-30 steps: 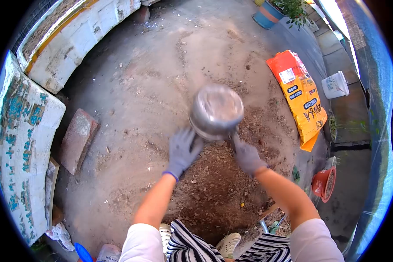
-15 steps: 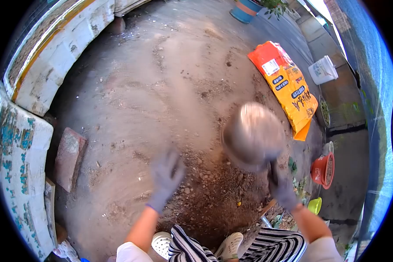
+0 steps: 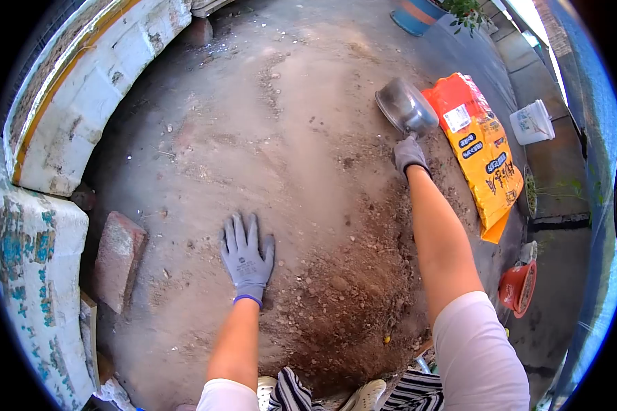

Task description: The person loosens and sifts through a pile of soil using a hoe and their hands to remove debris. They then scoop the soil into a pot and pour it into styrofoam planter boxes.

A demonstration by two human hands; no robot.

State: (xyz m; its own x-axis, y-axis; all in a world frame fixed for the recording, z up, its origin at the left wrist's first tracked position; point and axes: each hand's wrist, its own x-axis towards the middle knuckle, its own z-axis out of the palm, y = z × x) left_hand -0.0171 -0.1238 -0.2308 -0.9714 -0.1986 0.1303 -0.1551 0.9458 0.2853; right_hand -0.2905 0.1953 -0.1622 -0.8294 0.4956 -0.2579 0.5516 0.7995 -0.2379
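A metal saucepan (image 3: 406, 106) is tilted low over the ground, beside the red top end of the orange and yellow bag (image 3: 473, 144). My right hand (image 3: 411, 152), in a grey glove, is closed around its handle with the arm stretched forward. My left hand (image 3: 245, 257), also in a grey glove, is open with fingers spread, palm down, at the dusty ground. To its right lies a mound of dark, crumbly soil (image 3: 353, 288) with small stones in it. The saucepan's inside is only partly visible.
A reddish brick (image 3: 118, 260) lies on the left near white weathered foam boxes (image 3: 44, 264). Along the right wall stand a white bucket (image 3: 532, 123) and a red pot (image 3: 517, 288). A blue pot (image 3: 418, 15) with a plant is at the far end.
My right hand has carried the saucepan forward, away from my body, and lowered it toward the ground by the bag. My left hand has moved slightly forward, its fingers now spread.
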